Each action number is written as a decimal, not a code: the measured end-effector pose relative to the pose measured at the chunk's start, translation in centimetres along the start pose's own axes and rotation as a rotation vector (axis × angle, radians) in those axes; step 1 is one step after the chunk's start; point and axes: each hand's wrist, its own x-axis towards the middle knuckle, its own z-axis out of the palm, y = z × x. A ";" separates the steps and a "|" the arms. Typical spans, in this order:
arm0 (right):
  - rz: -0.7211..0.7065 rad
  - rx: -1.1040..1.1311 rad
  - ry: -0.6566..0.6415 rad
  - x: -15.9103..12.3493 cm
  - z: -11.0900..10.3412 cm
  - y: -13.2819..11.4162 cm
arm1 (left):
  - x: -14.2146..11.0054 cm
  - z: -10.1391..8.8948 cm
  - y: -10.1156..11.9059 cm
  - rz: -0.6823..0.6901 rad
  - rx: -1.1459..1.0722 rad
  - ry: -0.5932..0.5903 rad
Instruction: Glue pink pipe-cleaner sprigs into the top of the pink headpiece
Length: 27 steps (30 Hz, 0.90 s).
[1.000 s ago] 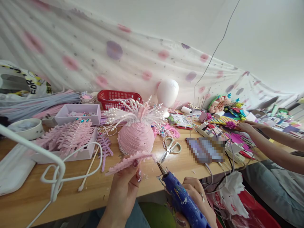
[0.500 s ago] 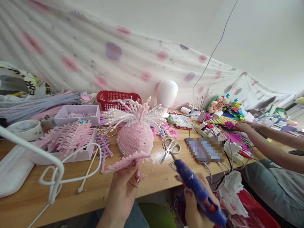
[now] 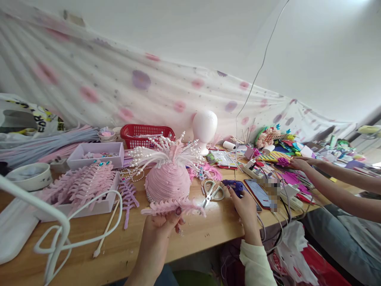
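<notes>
Left hand [image 3: 157, 234] pinching soft, featherlight pink fringe strip [image 3: 172, 206] mid-length; right hand [image 3: 244, 202] closed around glue gun [image 3: 233, 185] on desk [image 3: 119, 246].

Bare table [image 3: 205, 228] in front; scissors [image 3: 212, 191] and pink dome [image 3: 167, 180] behind.

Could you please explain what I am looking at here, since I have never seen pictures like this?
This is one view from a camera worn on a person's head, looking down at their own bare hands over a wooden table. The left hand holds a pink feather-shaped trim piece. The right hand rests on a blue glue gun lying on the table beside scissors. In front sits a pink dome headpiece topped with pearl sprays. Behind it are a red basket and a white foam head. The arms at the right belong to another person.
</notes>
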 end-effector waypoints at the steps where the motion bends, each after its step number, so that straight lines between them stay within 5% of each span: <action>1: -0.019 -0.006 0.062 -0.4 -0.4 0.0 | 0.3 0.0 0.2 0.023 0.029 -0.022; 4: -0.089 0.052 0.317 -1.8 -1.9 -0.9 | 2.0 -0.7 1.7 0.079 0.059 -0.082; 6: -0.173 0.196 0.368 -2.6 -2.8 -2.6 | 3.4 -1.3 3.1 0.139 0.027 -0.089; 9: -0.377 0.367 0.292 -3.5 -3.3 -7.0 | 5.4 -2.2 5.2 0.202 0.013 -0.117; 12: -0.768 0.369 0.015 -3.8 -2.9 -12.7 | 6.7 -2.9 6.5 0.248 0.107 -0.134; 14: -1.070 0.246 -0.058 -3.7 -2.3 -16.7 | 7.3 -3.4 7.1 0.260 0.183 -0.146; 19: -1.439 -0.195 -0.104 -2.1 -0.5 -24.2 | 8.4 -4.8 8.0 0.249 0.297 -0.162; 22: -1.582 -0.384 -0.182 -0.8 0.1 -26.7 | 9.0 -4.9 8.6 0.268 0.394 -0.139; 27: -1.564 -0.500 -0.282 1.3 -0.1 -29.3 | 10.6 -3.6 9.7 0.317 0.615 -0.224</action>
